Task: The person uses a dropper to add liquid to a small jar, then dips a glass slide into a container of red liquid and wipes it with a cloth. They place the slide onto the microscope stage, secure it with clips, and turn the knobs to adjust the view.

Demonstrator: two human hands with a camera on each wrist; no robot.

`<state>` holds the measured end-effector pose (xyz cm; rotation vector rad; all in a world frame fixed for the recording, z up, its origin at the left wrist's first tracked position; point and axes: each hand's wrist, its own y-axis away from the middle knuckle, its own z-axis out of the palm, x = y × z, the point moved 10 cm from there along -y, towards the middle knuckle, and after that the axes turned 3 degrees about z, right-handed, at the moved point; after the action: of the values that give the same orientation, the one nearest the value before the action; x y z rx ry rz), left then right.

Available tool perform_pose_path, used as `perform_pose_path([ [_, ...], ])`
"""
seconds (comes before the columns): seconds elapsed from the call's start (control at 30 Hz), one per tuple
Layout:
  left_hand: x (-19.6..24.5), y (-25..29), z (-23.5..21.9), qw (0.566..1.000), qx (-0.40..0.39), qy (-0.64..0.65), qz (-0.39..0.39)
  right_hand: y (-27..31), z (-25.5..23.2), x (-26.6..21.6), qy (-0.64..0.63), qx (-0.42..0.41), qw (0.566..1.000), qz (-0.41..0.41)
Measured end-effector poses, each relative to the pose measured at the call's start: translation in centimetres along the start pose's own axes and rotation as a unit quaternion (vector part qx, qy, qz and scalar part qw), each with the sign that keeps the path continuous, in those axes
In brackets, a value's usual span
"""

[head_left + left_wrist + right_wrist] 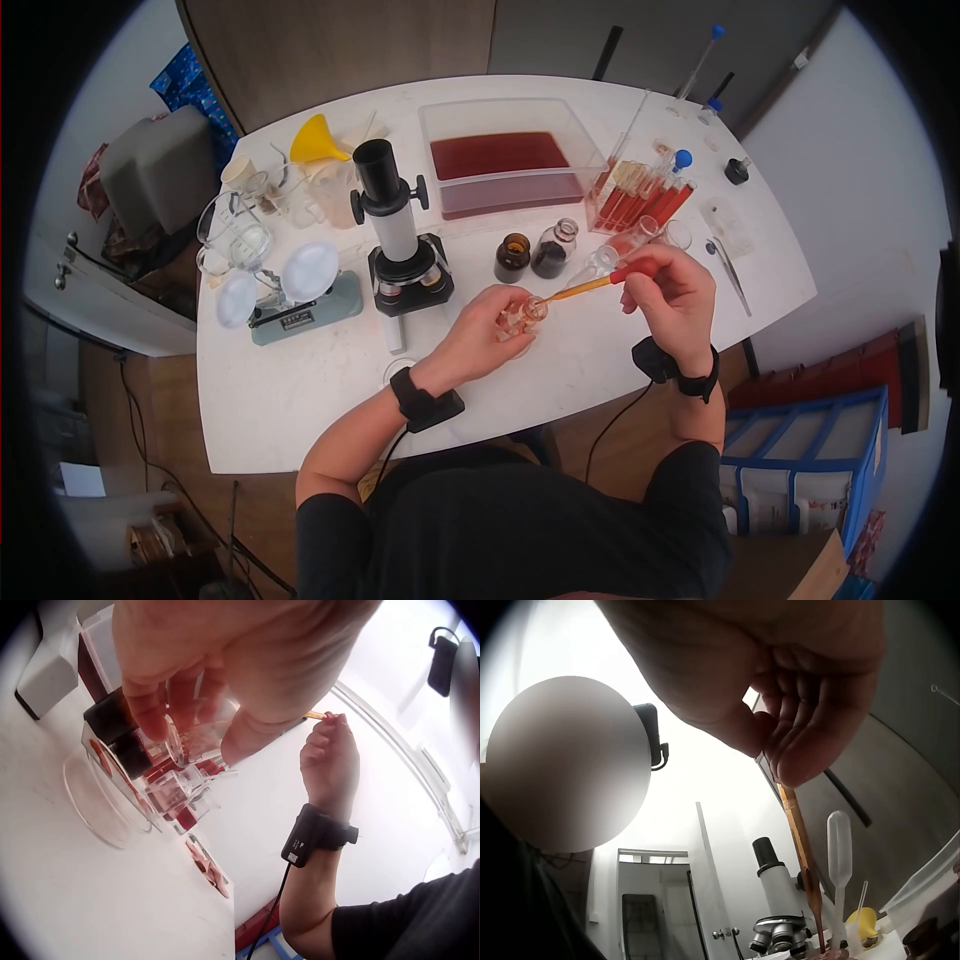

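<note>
Delicate Work in Close Quarters

A person in a dark short-sleeved top works with 2 bare hands over a crowded white desk. The left hand curls its grip around a small clear glass bottle; whether the bottle rests on the desk or is lifted cannot be told. The right hand, its grip narrow, pinches the red bulb of a slim amber dropper, which slants down to the bottle's mouth. Whether the tip is inside the neck is unclear.

The step in hand appears to be passing liquid by dropper into or out of the bottle. The next move seems to call for a steady left hold, a centred tip and light, even pressure on the bulb.

To the left stand a black-and-white microscope and a green balance with 2 white pans. Past the hands, 1 brown glass jar and 1 clear glass jar with dark contents sit side by side, before a clear plastic tub of dark red liquid. Test tubes of red liquid stand at right, near metal tweezers. A wood-toned panel backs the room; a blue-framed storage unit stands beside the desk.
</note>
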<state>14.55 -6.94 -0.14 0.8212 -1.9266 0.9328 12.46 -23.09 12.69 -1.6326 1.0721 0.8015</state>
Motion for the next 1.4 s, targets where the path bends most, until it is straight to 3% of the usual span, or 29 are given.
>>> perform_pose_path([
  [0.23, -0.2, 0.0, 0.1, 1.0, -0.004, 0.004, -0.015, 0.3, -2.1, -0.6, -0.065, 0.056, 0.996, -0.006],
  [0.33, -0.4, 0.1, 0.3, 1.0, -0.006, 0.008, -0.027, 0.1, -4.0, -1.2, -0.1, 0.119, 0.987, -0.043],
  [0.47, 0.1, 0.5, 0.6, 1.0, -0.017, 0.011, -0.022, -1.0, -5.6, -1.2, -0.055, 0.161, 0.983, -0.066],
  [0.6, 0.8, 0.7, 0.7, 1.0, -0.02, 0.016, -0.007, -2.5, -4.7, 0.1, -0.049, 0.145, 0.986, -0.059],
  [0.73, 0.8, 1.0, 0.9, 0.999, -0.027, 0.019, -0.01, -3.3, -4.3, 1.8, -0.031, 0.155, 0.987, 0.008],
  [1.03, 0.9, 1.4, 1.2, 0.999, -0.032, 0.019, 0.012, -5.1, -2.8, 2.8, 0.157, 0.163, 0.974, -0.024],
  [1.2, 1.0, 1.5, 1.5, 0.999, -0.031, 0.024, 0.016, -6.6, -0.9, 6.1, 0.215, 0.114, 0.969, -0.031],
  [1.4, 1.2, 1.4, 1.2, 0.999, -0.036, 0.022, 0.013, -6.7, 0.1, 6.6, 0.252, 0.1, 0.962, -0.031],
])
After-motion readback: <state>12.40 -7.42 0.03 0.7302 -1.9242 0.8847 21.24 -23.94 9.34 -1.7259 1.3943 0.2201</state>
